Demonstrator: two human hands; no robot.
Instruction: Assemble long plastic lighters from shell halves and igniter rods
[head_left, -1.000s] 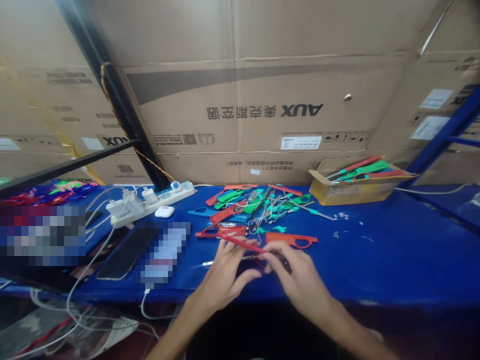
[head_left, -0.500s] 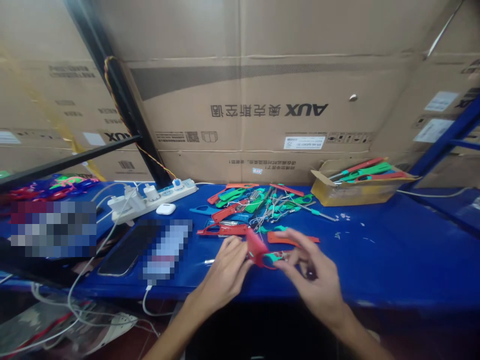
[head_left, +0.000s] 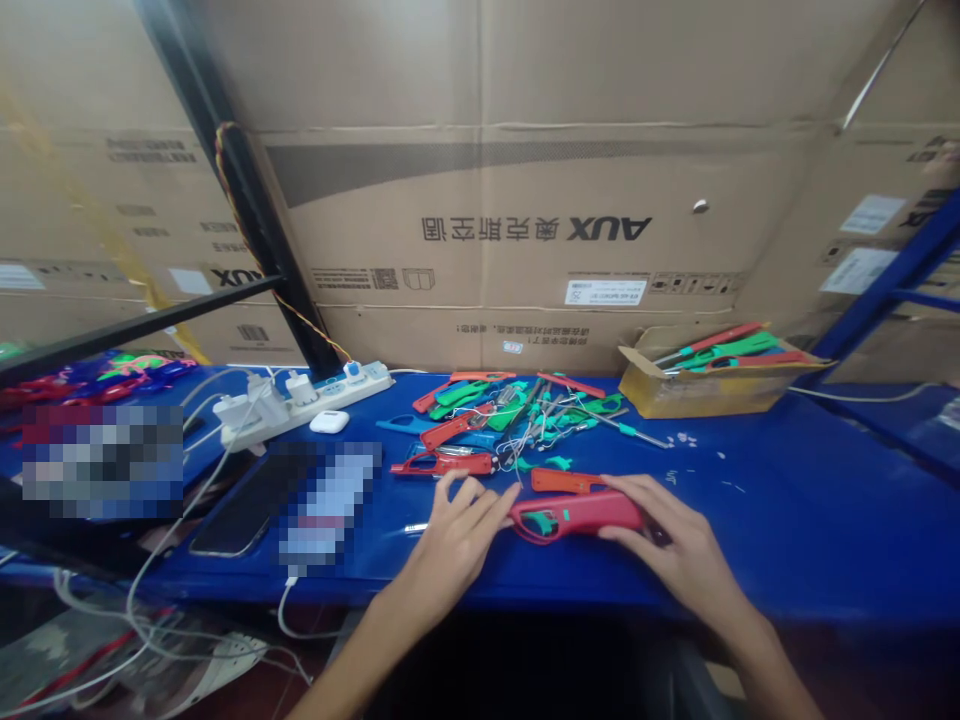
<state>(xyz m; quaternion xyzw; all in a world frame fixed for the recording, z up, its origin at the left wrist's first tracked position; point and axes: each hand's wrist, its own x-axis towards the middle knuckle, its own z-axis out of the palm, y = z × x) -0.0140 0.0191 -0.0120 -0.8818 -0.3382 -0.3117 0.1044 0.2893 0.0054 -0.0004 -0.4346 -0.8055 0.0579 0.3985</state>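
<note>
Inspecting the red lighter casing [head_left: 592, 512], we locate it just on the near side of the heap of lighter parts [head_left: 525, 410], held above or against the bench [head_left: 795, 520]; which of the two, we cannot tell. We judge it light, with a stiff, smooth plastic shell that may slip slightly and could part along its seam if twisted. We consider the broad end the sound place to take hold, clear of the green trigger [head_left: 541, 522] and its thin looped guard.

We find the right hand [head_left: 679, 535] on the near right of the heap, clamped on that broad end, fingers over the far edge and thumb along the near edge, the forearm slanting in from the lower right. We note the left hand [head_left: 459, 530] on the near left of the heap, palm down, fingers bent, fingertips at the guard end; whether it grips, we cannot tell.
</note>
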